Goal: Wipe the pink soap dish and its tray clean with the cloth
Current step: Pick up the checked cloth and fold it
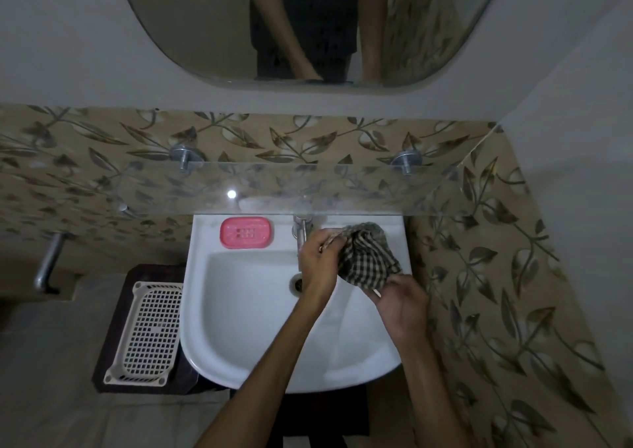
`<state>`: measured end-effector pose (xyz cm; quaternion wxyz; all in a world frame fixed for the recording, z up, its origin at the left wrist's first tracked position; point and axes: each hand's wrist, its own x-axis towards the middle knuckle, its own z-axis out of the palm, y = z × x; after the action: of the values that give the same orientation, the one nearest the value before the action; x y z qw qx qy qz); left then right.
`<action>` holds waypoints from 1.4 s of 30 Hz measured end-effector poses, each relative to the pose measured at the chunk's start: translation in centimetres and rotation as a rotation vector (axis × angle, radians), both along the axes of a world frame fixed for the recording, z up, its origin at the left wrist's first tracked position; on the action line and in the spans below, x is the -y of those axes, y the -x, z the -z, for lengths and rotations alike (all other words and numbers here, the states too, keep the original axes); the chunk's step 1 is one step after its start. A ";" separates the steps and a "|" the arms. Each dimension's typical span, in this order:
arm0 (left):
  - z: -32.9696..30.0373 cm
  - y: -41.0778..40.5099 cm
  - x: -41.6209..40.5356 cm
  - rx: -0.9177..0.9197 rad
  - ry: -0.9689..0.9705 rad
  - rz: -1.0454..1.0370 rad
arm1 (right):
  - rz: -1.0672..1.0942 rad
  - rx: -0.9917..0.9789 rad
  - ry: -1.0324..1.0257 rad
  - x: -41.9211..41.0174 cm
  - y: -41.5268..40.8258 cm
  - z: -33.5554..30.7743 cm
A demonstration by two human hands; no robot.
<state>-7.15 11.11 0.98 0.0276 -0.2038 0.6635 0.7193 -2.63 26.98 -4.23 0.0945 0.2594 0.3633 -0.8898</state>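
Pink oval plastic soap dish [246,232] lies lengthwise left of centre, nearest the left hand [318,262]; both it and the right hand [402,305] grip the checked cloth [368,259].

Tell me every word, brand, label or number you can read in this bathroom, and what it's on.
None can be read in this view.
Pink soap dish: only slots, no lettering visible.
Checked cloth, held by left hand and right hand: pattern only.
Tap, sink, white basket: no markings visible.
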 end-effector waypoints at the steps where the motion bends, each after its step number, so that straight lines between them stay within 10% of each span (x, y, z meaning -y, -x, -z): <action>1: -0.4 -0.3 -0.4 -0.056 0.038 0.026 | -0.021 0.006 0.006 -0.3 -0.1 0.1; 6: -1.2 -1.5 -2.2 -0.125 0.091 0.155 | -0.005 0.127 -0.097 0.1 0.0 -1.2; 10: -0.4 -1.3 -1.9 0.148 -0.099 0.162 | -0.168 -0.148 -0.869 2.2 -0.7 -3.1; 13: 0.1 -1.3 -0.3 0.325 -0.381 0.110 | -0.309 -0.247 -1.071 2.4 -1.4 -4.2; 20: 1.3 -1.9 1.1 0.412 -0.697 -0.024 | -0.407 -0.403 -1.083 1.6 -1.8 -5.4; 28: -0.2 -2.3 1.4 0.379 -0.820 -0.056 | -0.183 0.033 -0.651 2.5 -1.0 -7.4; 42: -0.9 -3.6 2.3 0.492 -0.553 0.122 | 0.060 -0.044 -0.428 3.5 -0.1 -11.4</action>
<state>-3.56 8.83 1.90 0.2829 -0.3156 0.4285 0.7980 -2.57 23.46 7.19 0.0028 0.2650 0.5381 -0.8002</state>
